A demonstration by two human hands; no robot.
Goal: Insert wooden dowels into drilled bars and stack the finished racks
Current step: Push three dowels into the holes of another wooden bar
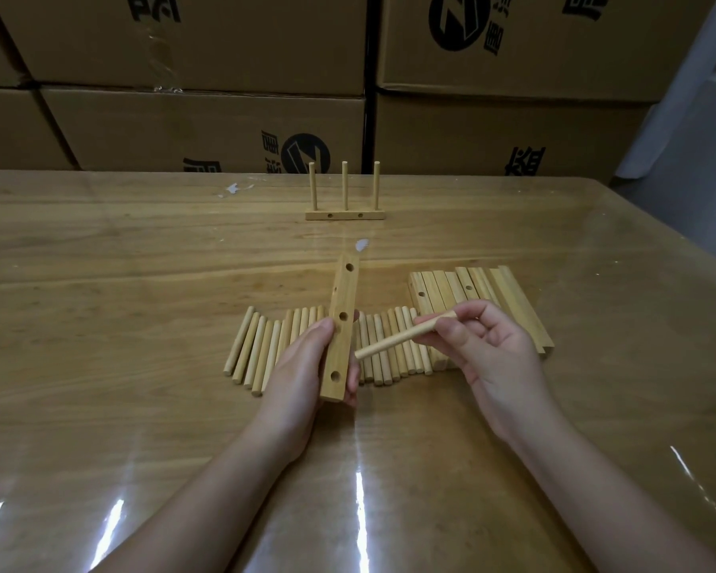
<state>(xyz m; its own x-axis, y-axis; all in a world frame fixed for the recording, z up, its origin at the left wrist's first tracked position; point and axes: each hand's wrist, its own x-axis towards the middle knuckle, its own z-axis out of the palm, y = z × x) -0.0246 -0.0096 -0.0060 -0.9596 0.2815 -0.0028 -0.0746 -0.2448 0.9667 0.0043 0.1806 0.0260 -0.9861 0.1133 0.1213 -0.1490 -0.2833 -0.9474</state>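
a pale drilled bar [343, 328] held lengthwise, empty holes up, one dowel [406, 335] angled beside it.

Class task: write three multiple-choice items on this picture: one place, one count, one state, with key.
1. The finished rack stands: A beyond the loose dowels; B at the table's near edge; C on a box.
2. Pegs upright in it: A two; B three; C five.
3. The bar in the left hand is: A full; B broken; C without pegs.
Key: A, it stands farther back; B, three pegs show; C, its holes gape, and the right hand holds the dowel.
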